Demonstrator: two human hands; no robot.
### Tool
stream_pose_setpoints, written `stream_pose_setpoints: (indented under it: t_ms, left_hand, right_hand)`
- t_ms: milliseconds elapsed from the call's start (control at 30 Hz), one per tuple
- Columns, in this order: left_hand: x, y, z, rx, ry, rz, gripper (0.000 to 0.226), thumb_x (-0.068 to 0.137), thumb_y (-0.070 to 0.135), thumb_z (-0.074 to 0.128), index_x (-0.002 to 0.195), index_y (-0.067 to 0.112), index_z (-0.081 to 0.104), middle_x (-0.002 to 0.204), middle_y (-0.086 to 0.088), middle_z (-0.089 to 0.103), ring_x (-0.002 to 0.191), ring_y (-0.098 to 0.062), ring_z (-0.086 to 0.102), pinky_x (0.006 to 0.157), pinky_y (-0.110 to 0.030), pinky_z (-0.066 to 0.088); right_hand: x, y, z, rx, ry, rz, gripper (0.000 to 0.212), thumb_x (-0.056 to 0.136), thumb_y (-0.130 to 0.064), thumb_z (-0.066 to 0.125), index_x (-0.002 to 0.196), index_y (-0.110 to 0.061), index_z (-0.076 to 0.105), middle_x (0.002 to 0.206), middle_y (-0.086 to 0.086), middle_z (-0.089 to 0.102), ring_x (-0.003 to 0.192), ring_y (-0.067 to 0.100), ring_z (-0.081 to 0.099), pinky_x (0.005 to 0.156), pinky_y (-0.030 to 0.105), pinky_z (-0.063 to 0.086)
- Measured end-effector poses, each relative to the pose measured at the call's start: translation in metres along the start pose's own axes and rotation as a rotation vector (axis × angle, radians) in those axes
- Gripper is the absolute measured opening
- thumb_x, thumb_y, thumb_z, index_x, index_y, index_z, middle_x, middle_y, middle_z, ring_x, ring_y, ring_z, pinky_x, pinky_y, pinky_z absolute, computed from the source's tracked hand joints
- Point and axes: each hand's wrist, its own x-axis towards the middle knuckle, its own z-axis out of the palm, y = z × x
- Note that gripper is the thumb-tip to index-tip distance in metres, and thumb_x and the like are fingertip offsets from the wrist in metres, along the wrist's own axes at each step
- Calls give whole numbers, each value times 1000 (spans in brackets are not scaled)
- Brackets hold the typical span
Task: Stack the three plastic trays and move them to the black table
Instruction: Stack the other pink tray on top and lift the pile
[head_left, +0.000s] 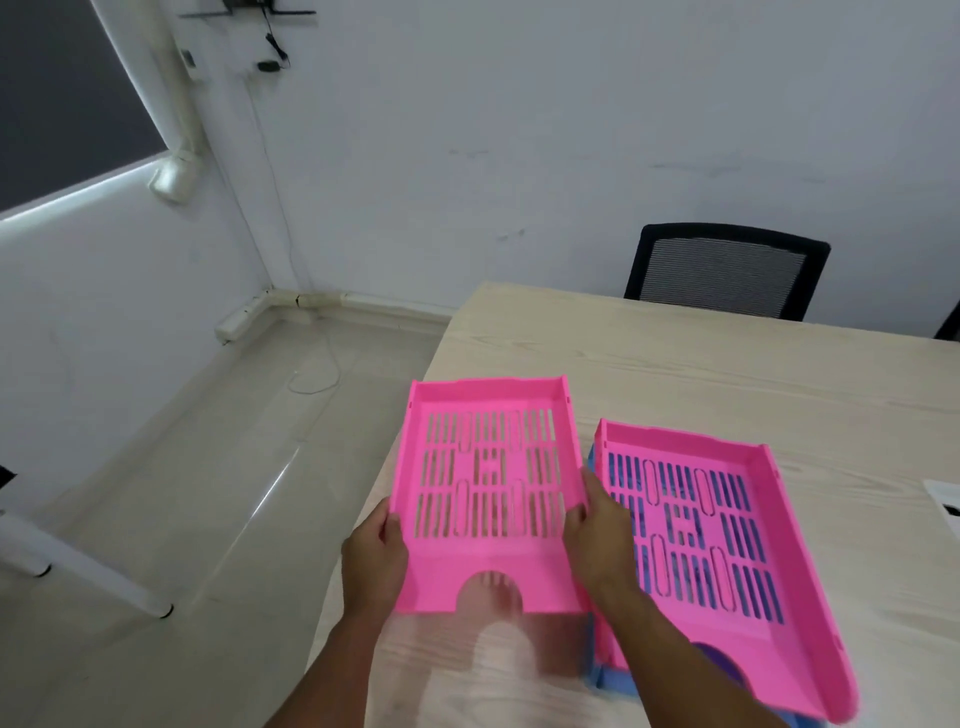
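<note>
- A pale wood-grain table fills the lower right of a white-walled room; a black mesh chair stands at its far edge, toward 1 o'clock.
- The left hand and right hand clasp the side walls of a pink tray — it sits above the table's left edge, blurred at its near end.
- At 3 o'clock from it, just beside, a second pink tray lies nested on a blue tray resting on the table.
</note>
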Motion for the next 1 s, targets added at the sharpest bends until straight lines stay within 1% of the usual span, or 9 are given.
stream_pose_setpoints:
  t_ms: [67,167,300,467,600,667,767,833,1000]
  left_hand:
    - [-5,14,7,-22,2,44,32,100,8,47,126,4,66,109,-10,74,100,-25,67,82,-28,48]
    - [-14,33,20,-11,-32,108,28,100,10,46,117,6,69,92,-7,74,86,-26,68,65,-27,46]
    - [-28,60,40,-20,-58,149,28,101,10,46,116,6,69,86,-3,70,77,-19,64,63,-25,44]
    - [-48,88,74,-36,-130,201,27,101,10,44,110,10,70,77,5,68,71,-5,63,58,-20,46]
    - [-70,106,105,-28,-185,238,26,100,9,46,106,11,71,74,7,67,69,2,61,55,-16,44]
    - [-84,113,120,-36,-229,234,26,101,9,45,105,15,71,73,7,67,67,-2,63,53,-17,45]
    - [-107,121,140,-55,-266,219,25,101,10,46,100,16,70,71,1,69,65,-19,66,56,-28,53]
    - [-122,123,150,-59,-264,218,26,101,9,46,97,20,69,68,7,66,59,-6,63,50,-10,46]
    - [-148,128,161,-60,-279,183,27,101,9,46,109,15,71,73,16,65,61,5,64,49,-4,45]
  right_hand:
    - [0,2,-18,-10,18,-28,58,94,6,48,147,-15,43,76,-1,65,48,12,56,41,9,49]
    - [-3,10,-48,5,58,-39,50,93,8,49,141,-8,52,79,-3,66,52,5,58,45,6,47]
    - [2,29,-83,-15,117,-41,48,93,2,50,139,-12,55,79,1,71,49,8,59,49,22,58]
    - [1,44,-134,-30,190,-9,46,91,4,50,135,-6,58,84,5,71,55,13,60,47,4,43]
    - [2,68,-174,-52,234,37,54,86,3,53,140,-7,55,108,15,76,75,23,69,77,23,53]
    - [0,80,-193,-59,257,45,53,85,7,53,136,-5,59,109,18,75,80,25,69,81,26,50]
    - [-4,99,-219,-63,213,56,47,86,6,49,127,-11,66,91,11,77,73,26,71,70,28,56]
    - [-6,109,-233,-57,178,68,45,86,5,48,119,-17,69,83,0,74,73,20,72,62,21,55]
    - [-9,126,-251,-15,132,86,45,88,4,50,123,-17,68,80,-8,69,68,6,67,47,6,48]
